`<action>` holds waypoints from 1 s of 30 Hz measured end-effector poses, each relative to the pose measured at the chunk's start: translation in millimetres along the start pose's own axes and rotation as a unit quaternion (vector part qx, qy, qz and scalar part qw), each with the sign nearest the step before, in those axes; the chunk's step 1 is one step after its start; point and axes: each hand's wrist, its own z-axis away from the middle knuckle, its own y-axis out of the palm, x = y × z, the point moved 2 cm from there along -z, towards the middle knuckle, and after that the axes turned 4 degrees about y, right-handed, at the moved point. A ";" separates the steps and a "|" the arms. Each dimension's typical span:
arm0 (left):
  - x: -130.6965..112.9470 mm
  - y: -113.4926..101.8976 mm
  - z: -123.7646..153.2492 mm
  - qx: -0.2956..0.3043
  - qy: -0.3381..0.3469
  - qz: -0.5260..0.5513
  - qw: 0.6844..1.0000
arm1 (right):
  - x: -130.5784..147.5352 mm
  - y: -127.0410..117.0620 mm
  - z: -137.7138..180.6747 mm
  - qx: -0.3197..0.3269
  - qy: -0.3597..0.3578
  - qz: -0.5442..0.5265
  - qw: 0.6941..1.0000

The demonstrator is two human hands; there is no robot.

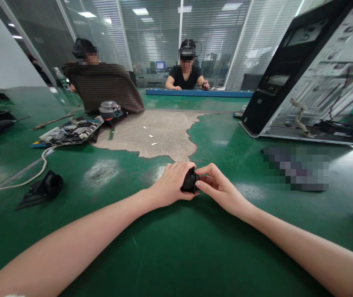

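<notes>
A small black rounded part with a flange (190,180) is held above the green tabletop, straight ahead of me. My left hand (173,181) wraps around its left side, hiding much of it. At its narrower right end, the thumb and fingers of my right hand (218,185) close in a pinch. What kind of part it is I cannot make out. To the left, on the table, lies a black angular piece with a round collar (45,187).
Left of centre sits a circuit board (74,130) with a white cable (42,167), near a processor fan (111,109). An open computer case (266,90) stands at right, behind a blurred phone-like object (297,169). Worn bare patch (167,128) mid-table. Two people sit beyond.
</notes>
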 end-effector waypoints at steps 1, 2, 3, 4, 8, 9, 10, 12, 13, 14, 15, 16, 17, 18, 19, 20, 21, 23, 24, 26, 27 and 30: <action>-0.1 0.0 0.1 0.000 0.000 0.001 1.000 | 0.3 -0.3 -0.4 -0.003 0.002 0.002 1.000; -0.1 0.0 0.1 0.000 0.000 0.000 1.000 | 0.6 -0.5 -0.7 -0.002 0.005 0.003 1.000; 0.0 0.0 0.3 0.000 0.001 -0.001 1.000 | 0.8 -0.8 -0.7 0.003 0.010 0.004 1.000; 0.2 0.0 0.4 0.000 0.003 -0.002 1.000 | 1.0 -1.0 -0.5 0.011 0.014 0.004 1.000; 1.0 0.1 0.5 -0.004 0.007 -0.003 1.000 | 0.7 -2.5 2.0 0.046 0.000 0.001 0.999; 1.0 0.0 0.5 -0.005 0.007 -0.003 1.000 | 0.4 -3.0 2.7 0.048 -0.009 -0.001 0.999; 0.8 0.0 0.4 -0.005 0.008 -0.004 1.000 | -0.1 -3.3 3.1 0.048 -0.016 -0.003 0.999; 0.4 -0.3 0.2 -0.005 0.009 -0.003 1.000 | -1.2 -3.5 3.3 0.041 -0.023 -0.012 0.999; 0.2 -0.4 0.1 -0.006 0.009 -0.002 1.000 | -1.7 -3.3 2.9 0.036 -0.024 -0.017 0.999; 0.0 -0.4 0.1 -0.007 0.009 -0.001 1.000 | -2.0 -3.1 2.4 0.030 -0.024 -0.019 0.999; 0.0 -0.3 0.1 -0.007 0.008 -0.001 1.000 | -2.1 -2.8 1.8 0.025 -0.021 -0.018 0.999; 0.1 -0.1 0.2 -0.007 0.007 0.000 1.000 | -2.1 -2.6 1.1 0.021 -0.016 -0.015 1.000; 0.3 0.2 0.2 -0.007 0.006 0.001 1.000 | -2.0 -2.4 0.5 0.019 -0.009 -0.011 1.000; 0.4 0.4 0.2 -0.007 0.006 0.001 1.000 | -1.8 -2.3 0.0 0.019 -0.005 -0.005 1.000; 0.6 0.6 0.3 -0.008 0.006 0.000 1.000 | -1.4 -2.5 -0.4 0.019 -0.002 0.000 1.000; 0.8 0.7 0.3 -0.008 0.006 0.000 1.000 | -1.1 -2.7 -0.5 0.022 -0.003 0.005 1.000; 0.9 0.7 0.3 -0.009 0.007 -0.001 1.000 | -0.9 -3.0 -0.4 0.028 -0.004 0.009 1.000; 1.0 0.7 0.3 -0.009 0.008 -0.002 1.000 | -1.0 -3.6 0.6 0.045 -0.012 0.012 0.999; 1.0 0.6 0.3 -0.008 0.009 -0.003 1.000 | -1.2 -4.0 1.3 0.053 -0.016 0.010 0.998; 1.0 0.5 0.2 -0.007 0.011 -0.005 1.000 | -2.3 -4.6 2.4 0.061 -0.022 0.001 0.998; 0.9 0.4 0.1 -0.007 0.012 -0.006 1.000 | -2.9 -4.9 2.6 0.059 -0.022 -0.004 0.998; 1.0 0.6 -0.2 -0.010 0.012 -0.008 1.000 | -4.6 -5.1 1.5 0.044 -0.016 -0.012 0.999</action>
